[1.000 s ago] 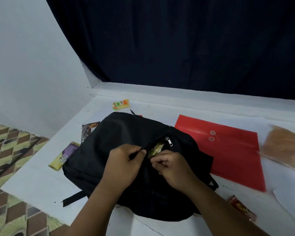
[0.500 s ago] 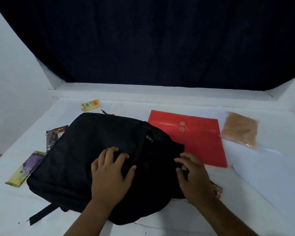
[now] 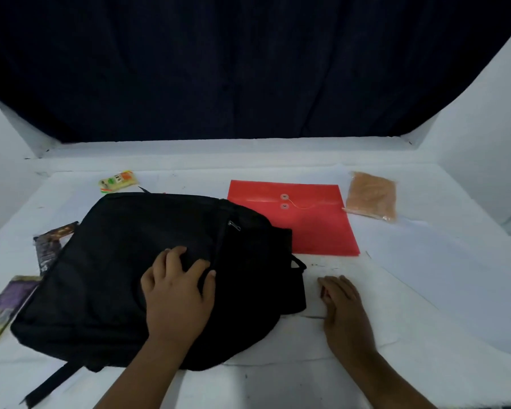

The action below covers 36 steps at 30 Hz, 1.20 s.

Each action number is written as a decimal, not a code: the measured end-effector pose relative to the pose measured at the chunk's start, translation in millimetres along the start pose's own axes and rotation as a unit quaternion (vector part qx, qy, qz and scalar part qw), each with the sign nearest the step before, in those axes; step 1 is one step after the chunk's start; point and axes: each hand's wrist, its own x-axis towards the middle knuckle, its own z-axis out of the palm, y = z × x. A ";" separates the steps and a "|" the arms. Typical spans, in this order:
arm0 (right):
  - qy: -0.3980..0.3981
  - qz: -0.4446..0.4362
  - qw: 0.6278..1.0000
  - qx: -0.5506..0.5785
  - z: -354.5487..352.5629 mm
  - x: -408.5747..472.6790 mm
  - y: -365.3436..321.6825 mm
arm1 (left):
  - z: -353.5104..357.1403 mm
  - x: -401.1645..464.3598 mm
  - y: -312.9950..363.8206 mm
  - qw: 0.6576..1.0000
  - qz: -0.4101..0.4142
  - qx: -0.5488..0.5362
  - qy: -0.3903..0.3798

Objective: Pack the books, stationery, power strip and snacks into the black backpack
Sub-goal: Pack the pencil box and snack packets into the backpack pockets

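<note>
My left hand (image 3: 179,293) lies flat on the black backpack (image 3: 124,278), fingers spread and straight, its grip wide and holding nothing, the fingertips just beside the front zipper (image 3: 233,225). The backpack lies on its side on the white table (image 3: 425,290), a strap (image 3: 46,386) trailing off its near corner. My right hand (image 3: 344,308) rests palm down on the table just beside the bag's right edge; something small and reddish shows under its fingers, but I cannot tell whether that grip holds it. A red envelope folder (image 3: 307,222) lies beyond the bag, touching it, with a clear packet of brown snack (image 3: 370,196) just beside it. A yellow-orange packet (image 3: 118,180) sits behind the bag, and a dark wrapper (image 3: 52,243) and a purple-yellow packet (image 3: 5,308) lie along its left side.
</note>
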 end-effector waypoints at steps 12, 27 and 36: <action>-0.029 -0.034 0.951 0.305 -20.6 37.5 -148.0 | -10.5 5.7 -6.9 0.955 -0.066 -0.276 0.089; -0.272 -0.027 0.899 0.342 35.5 80.6 -184.4 | -32.5 14.1 -8.0 0.849 -0.209 -0.483 0.059; -0.388 -0.081 0.841 0.369 41.6 85.3 -186.0 | -38.4 10.7 -7.6 0.847 -0.225 -0.478 0.053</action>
